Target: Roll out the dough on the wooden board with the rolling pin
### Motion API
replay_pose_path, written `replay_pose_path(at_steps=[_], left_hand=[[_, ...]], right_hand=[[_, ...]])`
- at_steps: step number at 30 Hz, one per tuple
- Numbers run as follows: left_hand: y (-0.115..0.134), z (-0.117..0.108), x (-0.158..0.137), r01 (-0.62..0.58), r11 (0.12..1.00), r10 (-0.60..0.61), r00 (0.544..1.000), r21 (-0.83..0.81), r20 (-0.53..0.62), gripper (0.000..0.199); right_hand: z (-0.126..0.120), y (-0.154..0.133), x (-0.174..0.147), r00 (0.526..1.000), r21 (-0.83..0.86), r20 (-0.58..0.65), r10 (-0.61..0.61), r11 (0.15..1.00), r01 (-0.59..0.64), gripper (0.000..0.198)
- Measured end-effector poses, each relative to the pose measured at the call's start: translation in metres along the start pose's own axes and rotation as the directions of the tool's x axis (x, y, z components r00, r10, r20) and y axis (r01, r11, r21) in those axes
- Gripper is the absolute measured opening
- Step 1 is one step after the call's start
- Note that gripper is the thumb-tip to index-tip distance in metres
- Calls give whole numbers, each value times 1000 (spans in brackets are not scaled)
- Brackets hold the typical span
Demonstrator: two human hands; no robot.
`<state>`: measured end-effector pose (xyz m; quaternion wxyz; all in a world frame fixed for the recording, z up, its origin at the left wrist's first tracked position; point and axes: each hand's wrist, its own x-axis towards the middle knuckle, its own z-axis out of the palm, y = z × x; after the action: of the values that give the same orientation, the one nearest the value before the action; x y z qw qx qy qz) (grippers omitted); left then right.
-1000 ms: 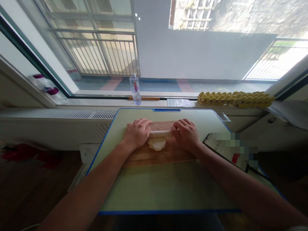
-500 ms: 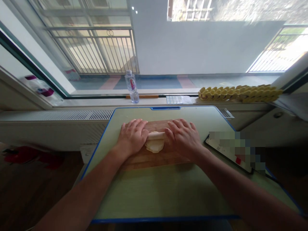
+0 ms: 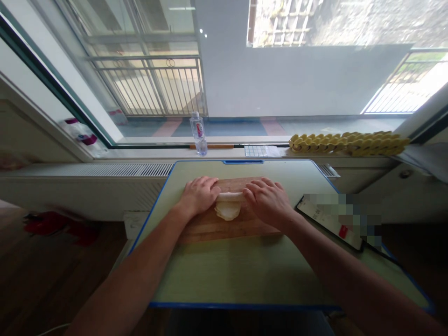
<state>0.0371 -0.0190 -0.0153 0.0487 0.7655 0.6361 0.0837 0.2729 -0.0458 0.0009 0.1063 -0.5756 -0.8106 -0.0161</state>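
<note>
A pale rolling pin [image 3: 230, 197] lies crosswise over a flat, off-white piece of dough [image 3: 228, 211]. The dough rests on a wooden cutting board [image 3: 224, 231]. My left hand [image 3: 200, 195] is closed over the pin's left end, fingers curled down toward the board. On the other end, my right hand [image 3: 268, 199] curls its fingers over the pin in the same way. Both palms hide the ends of the pin. Only its middle shows between my thumbs, and the dough spreads out on the near side of it.
The board lies on a light green, blue-edged table [image 3: 224, 275]. A phone [image 3: 329, 224] is to the right of my right hand. Along the windowsill stand a clear bottle [image 3: 199, 135] and a yellow scalloped object [image 3: 346, 143]. Another bottle [image 3: 84, 135] is at the left.
My view has tilted up slightly, so everything sits a little differently. The fingers of both hands look more curled over the rolling pin. The dough looks much the same.
</note>
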Motion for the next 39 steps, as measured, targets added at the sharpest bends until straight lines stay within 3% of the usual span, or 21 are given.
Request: replay_pose_path(at_steps=[7, 19, 27, 33, 39], left_hand=[[15, 6, -17, -47, 999, 46, 997, -21, -59, 48], [24, 2, -24, -53, 998, 51, 997, -27, -57, 50], [30, -4, -44, -103, 995, 103, 995, -13, -12, 54], [35, -6, -68, -161, 987, 162, 985, 16, -61, 57], [27, -2, -31, -100, 995, 100, 995, 7, 5, 56]], right_hand=[[-8, 11, -5, 998, -34, 58, 1, 999, 1, 46], [-4, 9, -5, 995, -41, 67, 74, 997, -72, 48], [-8, 1, -38, 996, -46, 20, 83, 996, -82, 58], [-1, 0, -63, 998, -38, -8, 60, 997, -60, 64], [-3, 3, -28, 999, -71, -7, 33, 997, -34, 59]])
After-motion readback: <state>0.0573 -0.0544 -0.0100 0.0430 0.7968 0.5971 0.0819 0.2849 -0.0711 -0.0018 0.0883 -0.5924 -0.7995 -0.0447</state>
